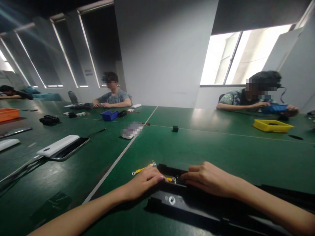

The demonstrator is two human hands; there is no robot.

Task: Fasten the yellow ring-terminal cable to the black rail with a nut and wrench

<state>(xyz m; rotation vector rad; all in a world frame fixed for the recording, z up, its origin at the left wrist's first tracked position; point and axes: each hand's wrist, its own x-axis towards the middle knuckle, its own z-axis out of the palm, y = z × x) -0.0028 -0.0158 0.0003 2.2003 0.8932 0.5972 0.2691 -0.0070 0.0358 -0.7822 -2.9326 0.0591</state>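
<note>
My left hand is closed, thumb and fingers pressed around a short yellow wire with metal ring terminals; one ring sticks out by the thumb tip. More yellow wire with ring ends shows just behind the fingers. A long black channel-shaped housing lies under both hands. My right hand is closed with its fingertips down inside the channel near the ring terminal; what they grip is hidden. Nearer to me lies a second black channel-shaped piece with a round hole.
Left on the green table are a white power bank, a phone and cables. Further back stand a blue bin, a small black block and a yellow tray. Two people sit across, another far left.
</note>
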